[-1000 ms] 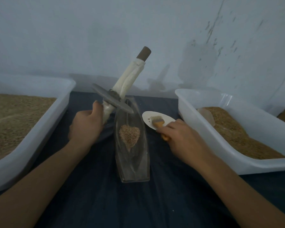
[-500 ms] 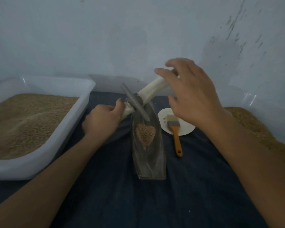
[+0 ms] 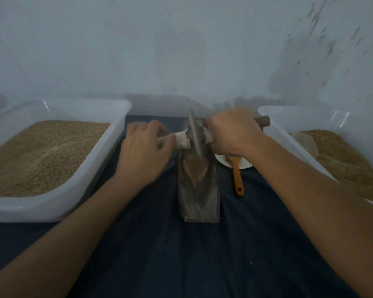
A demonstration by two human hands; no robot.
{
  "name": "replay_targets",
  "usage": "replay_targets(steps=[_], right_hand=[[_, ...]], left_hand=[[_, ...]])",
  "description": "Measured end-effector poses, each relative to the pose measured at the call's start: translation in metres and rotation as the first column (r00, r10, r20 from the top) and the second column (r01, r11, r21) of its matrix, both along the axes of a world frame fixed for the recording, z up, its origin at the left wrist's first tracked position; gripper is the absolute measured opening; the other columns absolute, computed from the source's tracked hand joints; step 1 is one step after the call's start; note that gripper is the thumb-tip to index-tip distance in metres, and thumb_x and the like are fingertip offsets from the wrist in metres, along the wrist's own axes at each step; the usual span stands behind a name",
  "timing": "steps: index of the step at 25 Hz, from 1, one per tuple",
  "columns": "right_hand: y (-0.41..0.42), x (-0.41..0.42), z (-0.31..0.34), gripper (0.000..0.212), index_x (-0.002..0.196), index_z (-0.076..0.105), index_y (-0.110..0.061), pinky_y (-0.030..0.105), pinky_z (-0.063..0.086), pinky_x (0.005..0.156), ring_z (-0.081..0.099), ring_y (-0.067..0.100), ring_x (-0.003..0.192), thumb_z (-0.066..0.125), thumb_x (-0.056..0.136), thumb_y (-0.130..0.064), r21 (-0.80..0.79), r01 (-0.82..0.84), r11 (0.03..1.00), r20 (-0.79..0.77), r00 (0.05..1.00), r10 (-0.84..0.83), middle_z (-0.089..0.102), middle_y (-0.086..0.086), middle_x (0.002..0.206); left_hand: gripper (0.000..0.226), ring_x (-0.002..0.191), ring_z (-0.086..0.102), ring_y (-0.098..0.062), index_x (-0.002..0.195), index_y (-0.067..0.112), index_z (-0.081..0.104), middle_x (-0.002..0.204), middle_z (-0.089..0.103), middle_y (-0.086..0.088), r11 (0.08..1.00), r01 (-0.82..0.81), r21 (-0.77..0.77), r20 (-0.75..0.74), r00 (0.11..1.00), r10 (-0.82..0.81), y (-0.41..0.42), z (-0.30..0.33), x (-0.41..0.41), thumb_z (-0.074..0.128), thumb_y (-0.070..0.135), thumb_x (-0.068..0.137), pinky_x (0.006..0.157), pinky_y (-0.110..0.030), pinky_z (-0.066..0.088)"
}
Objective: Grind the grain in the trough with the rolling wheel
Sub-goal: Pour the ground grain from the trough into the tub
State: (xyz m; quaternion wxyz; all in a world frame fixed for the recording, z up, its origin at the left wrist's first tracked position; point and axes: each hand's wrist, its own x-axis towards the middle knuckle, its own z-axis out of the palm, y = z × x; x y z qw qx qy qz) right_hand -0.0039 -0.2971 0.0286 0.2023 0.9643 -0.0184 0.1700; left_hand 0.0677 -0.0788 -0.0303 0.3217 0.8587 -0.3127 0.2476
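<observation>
- Left hand (image 3: 144,151) and right hand (image 3: 232,132) each grasp one end of the axle (image 3: 182,140), keeping the rolling wheel (image 3: 193,134) upright between them.
- Wheel rim meets the grain (image 3: 195,167) in the trough (image 3: 198,190), just below both hands, probably ready for rolling.
- Brush (image 3: 237,175) lies beside the right wrist.

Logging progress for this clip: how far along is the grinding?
Set up: grain sits heaped in the trough, brush laid aside. In hand: left hand and right hand grip the axle, wheel at the trough's far end. Left: the grain looks whole, so the grinding itself.
</observation>
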Motion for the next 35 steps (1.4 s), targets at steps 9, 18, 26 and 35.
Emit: replay_targets(steps=[9, 18, 26, 35], right_hand=[[-0.008, -0.001, -0.017, 0.022, 0.071, 0.050, -0.029, 0.032, 0.035, 0.061, 0.044, 0.013, 0.054, 0.066, 0.082, -0.041, 0.147, 0.088, 0.985, 0.102, 0.989, -0.104, 0.051, -0.007, 0.061], [0.002, 0.000, -0.025, 0.020, 0.076, 0.052, -0.030, 0.036, 0.030, 0.065, 0.027, 0.014, 0.053, 0.067, 0.077, -0.043, 0.118, 0.136, 0.984, 0.073, 0.987, -0.146, 0.044, -0.007, 0.063], [0.012, -0.008, -0.028, 0.025, 0.073, 0.047, -0.029, 0.035, 0.031, 0.063, 0.029, 0.013, 0.052, 0.068, 0.081, -0.040, 0.142, 0.195, 0.971, 0.119, 0.970, -0.212, 0.043, -0.007, 0.061], [0.009, -0.005, -0.031, 0.036, 0.070, 0.041, -0.030, 0.035, 0.031, 0.065, 0.032, 0.011, 0.053, 0.067, 0.087, -0.048, 0.207, 0.210, 0.956, 0.122, 0.964, -0.238, 0.046, -0.007, 0.062]], left_hand=[[0.043, 0.068, 0.075, -0.031, 0.118, 0.011, 0.069, 0.085, 0.078, -0.017, 0.972, 0.137, -0.190, -0.924, 0.311, -0.224, 0.028, -0.005, -0.064, 0.053, 0.049, 0.108, 0.057, -0.036, 0.060], [0.038, 0.085, 0.069, -0.023, 0.106, 0.009, 0.072, 0.101, 0.075, -0.014, 0.984, 0.113, -0.136, -0.849, 0.499, -0.174, -0.003, -0.009, -0.072, 0.047, 0.037, 0.107, 0.072, -0.034, 0.051], [0.023, 0.088, 0.072, -0.021, 0.108, 0.013, 0.061, 0.103, 0.072, -0.010, 0.974, 0.051, -0.219, -0.897, 0.383, -0.221, -0.008, 0.005, -0.071, 0.046, 0.031, 0.109, 0.055, -0.028, 0.060], [0.031, 0.100, 0.077, -0.026, 0.118, 0.011, 0.070, 0.104, 0.081, -0.008, 0.936, 0.006, -0.351, -0.923, 0.164, -0.347, -0.006, -0.001, -0.065, 0.049, 0.032, 0.108, 0.072, -0.035, 0.062]])
